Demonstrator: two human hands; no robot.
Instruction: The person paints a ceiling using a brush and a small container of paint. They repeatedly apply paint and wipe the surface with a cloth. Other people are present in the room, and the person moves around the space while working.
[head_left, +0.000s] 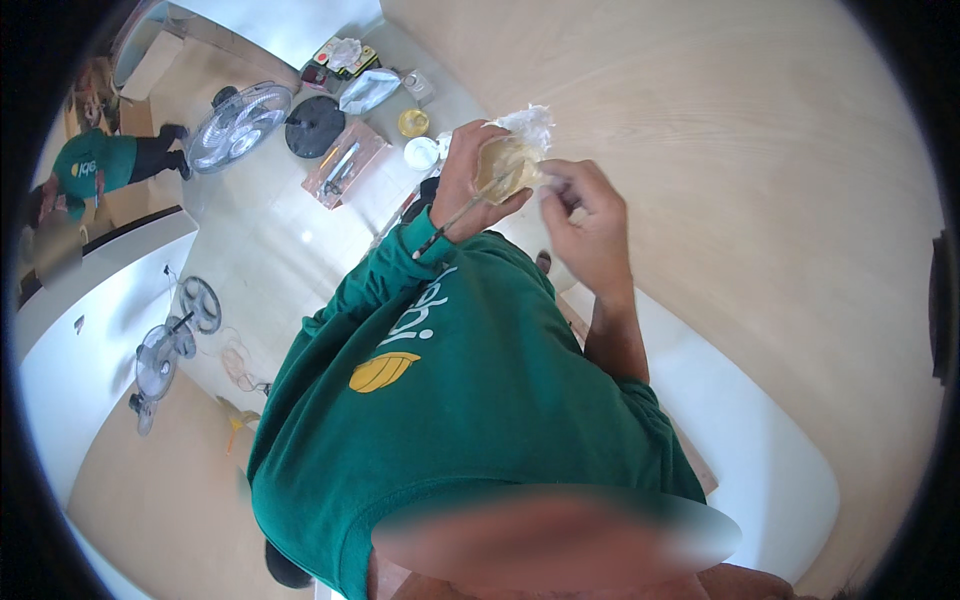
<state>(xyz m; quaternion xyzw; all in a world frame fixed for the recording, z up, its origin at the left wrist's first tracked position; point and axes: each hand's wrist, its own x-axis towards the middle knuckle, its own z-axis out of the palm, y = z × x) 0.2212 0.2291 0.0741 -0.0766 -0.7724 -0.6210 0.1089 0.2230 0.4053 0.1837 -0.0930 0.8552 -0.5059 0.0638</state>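
My left hand (462,178), in a green sleeve, is closed around a small open container (493,158) with pale cream paste inside. A thin dark-handled stick or brush (445,228) leans in the container, its handle crossing over my left wrist. A crumpled white wad (530,122), like cloth or tissue, shows just beyond the container's far rim. My right hand (590,215) is at the container's right side, thumb and fingers drawn together near the rim. Anything between those fingertips is too small to make out.
A broad pale wooden surface (740,190) fills the right. Beyond my left hand are a white tub (421,153), a yellow jar (413,123), a tray of tools (346,165) and a round black base (315,127). Fans (240,128) and a person in green (105,162) are at left.
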